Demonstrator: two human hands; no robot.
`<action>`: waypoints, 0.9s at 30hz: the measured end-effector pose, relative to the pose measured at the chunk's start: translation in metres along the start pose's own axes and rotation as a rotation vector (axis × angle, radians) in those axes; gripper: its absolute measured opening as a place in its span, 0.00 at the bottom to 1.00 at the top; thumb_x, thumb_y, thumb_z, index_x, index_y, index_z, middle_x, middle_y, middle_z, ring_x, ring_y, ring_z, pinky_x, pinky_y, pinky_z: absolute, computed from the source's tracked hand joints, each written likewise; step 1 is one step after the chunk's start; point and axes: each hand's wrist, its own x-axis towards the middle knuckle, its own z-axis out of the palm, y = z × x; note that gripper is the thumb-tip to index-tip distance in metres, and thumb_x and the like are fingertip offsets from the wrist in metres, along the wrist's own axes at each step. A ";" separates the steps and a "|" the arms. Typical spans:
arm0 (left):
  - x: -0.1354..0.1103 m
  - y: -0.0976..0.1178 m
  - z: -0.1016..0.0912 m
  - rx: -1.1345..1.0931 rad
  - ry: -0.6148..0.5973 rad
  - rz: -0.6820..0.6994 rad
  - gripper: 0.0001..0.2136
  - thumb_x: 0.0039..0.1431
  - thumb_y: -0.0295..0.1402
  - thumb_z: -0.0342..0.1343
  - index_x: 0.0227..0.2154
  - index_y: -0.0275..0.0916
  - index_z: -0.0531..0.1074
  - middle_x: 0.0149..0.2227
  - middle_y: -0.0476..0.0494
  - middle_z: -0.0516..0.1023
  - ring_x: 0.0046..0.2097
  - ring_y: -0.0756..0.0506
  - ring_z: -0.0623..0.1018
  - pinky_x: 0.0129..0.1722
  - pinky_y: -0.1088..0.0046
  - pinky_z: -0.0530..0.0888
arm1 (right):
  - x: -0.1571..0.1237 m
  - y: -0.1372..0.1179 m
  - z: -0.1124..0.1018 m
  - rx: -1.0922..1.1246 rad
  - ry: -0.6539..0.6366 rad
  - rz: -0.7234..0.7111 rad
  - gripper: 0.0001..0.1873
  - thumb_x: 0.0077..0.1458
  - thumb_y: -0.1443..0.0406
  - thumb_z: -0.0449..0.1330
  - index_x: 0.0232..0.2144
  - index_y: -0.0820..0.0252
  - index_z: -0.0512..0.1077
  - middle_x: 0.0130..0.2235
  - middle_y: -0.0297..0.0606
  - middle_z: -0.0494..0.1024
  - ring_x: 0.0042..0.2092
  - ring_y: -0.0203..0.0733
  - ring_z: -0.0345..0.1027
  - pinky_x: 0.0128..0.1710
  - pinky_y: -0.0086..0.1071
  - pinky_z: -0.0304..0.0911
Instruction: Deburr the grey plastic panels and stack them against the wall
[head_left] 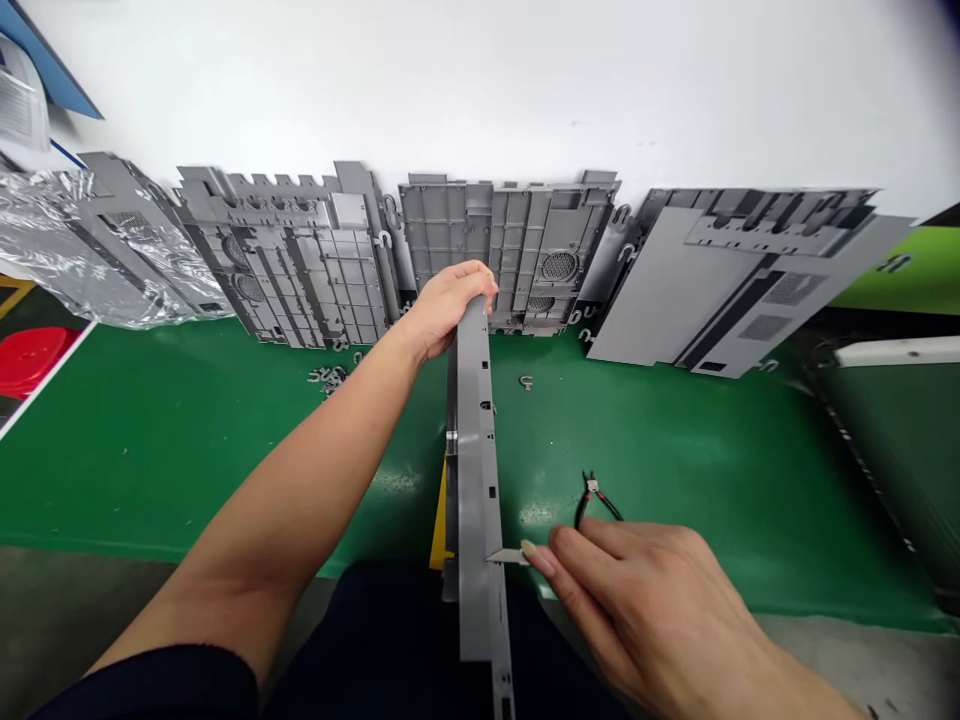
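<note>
My left hand (pixel 454 303) is closed over the far end of a grey plastic panel (pixel 475 520), which stands on edge with its narrow side facing up. Small square slots run along that narrow side. In my closed right hand (pixel 652 600) is a utility knife (pixel 511 556); only its blade and a bit near my thumb show, the rest being hidden by my fingers. The blade tip touches or lies right at the panel's edge. A yellow piece (pixel 439 525) shows beside the panel's left side.
Several grey panels, among them a ribbed one (pixel 517 240), lean against the white wall. Cutting pliers (pixel 592 492) lie spread on the green mat (pixel 675 450). Loose grey hook-shaped scraps (pixel 330 378) are at left. A conveyor (pixel 892 440) borders the right side.
</note>
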 end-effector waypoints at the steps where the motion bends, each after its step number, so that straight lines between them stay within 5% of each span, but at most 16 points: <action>1: 0.000 0.000 0.000 0.007 0.002 -0.010 0.03 0.49 0.29 0.57 0.26 0.42 0.68 0.25 0.47 0.70 0.27 0.49 0.67 0.26 0.70 0.60 | 0.000 -0.001 0.000 -0.010 0.012 -0.011 0.18 0.71 0.61 0.55 0.26 0.54 0.66 0.22 0.30 0.67 0.21 0.36 0.62 0.25 0.37 0.48; 15: 0.003 -0.001 0.001 0.031 -0.009 0.017 0.06 0.56 0.29 0.60 0.28 0.40 0.67 0.25 0.49 0.68 0.29 0.51 0.70 0.32 0.70 0.67 | -0.016 -0.016 -0.002 -0.145 0.102 0.036 0.17 0.70 0.59 0.55 0.26 0.54 0.67 0.21 0.30 0.66 0.20 0.37 0.62 0.23 0.39 0.49; 27: 0.005 0.000 0.002 0.060 -0.046 -0.030 0.07 0.51 0.24 0.58 0.29 0.41 0.66 0.23 0.53 0.69 0.23 0.54 0.65 0.26 0.76 0.64 | -0.031 -0.017 -0.002 -0.327 0.096 -0.049 0.10 0.67 0.58 0.60 0.35 0.56 0.72 0.23 0.28 0.65 0.20 0.37 0.62 0.22 0.39 0.49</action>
